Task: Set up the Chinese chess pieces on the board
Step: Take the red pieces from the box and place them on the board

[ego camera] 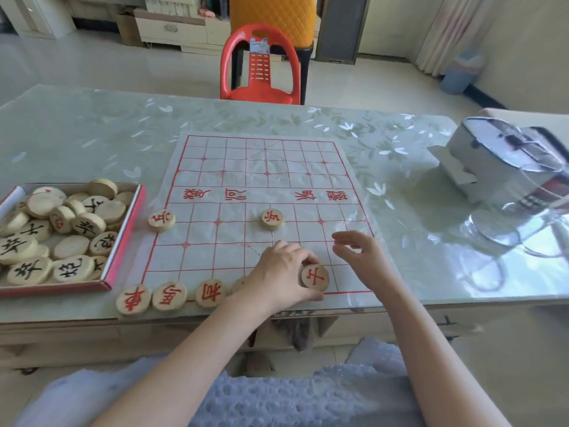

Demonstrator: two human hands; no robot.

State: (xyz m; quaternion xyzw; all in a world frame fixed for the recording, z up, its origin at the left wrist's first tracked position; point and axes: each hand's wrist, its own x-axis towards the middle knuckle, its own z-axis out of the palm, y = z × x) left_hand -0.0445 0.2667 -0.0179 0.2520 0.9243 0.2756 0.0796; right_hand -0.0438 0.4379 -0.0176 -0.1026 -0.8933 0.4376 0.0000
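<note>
A thin white board sheet (234, 254) with red grid lines lies on the table. My left hand (278, 272) grips a wooden disc with a red character (314, 276) at the board's near edge, right of centre. My right hand (360, 254) hovers just right of it, fingers apart and holding nothing. Three red-marked pieces (169, 295) line the near edge at left; a fourth (238, 285) is mostly hidden behind my left hand. Two red soldier pieces stand further up, one (161, 220) at the left border, one (272, 218) mid-board.
A shallow red-rimmed box (123, 238) at the left holds several loose wooden pieces, mostly black-lettered. A white bag wrapped in clear plastic (508, 167) sits at the right of the table. A red plastic chair (261, 72) stands beyond the far edge.
</note>
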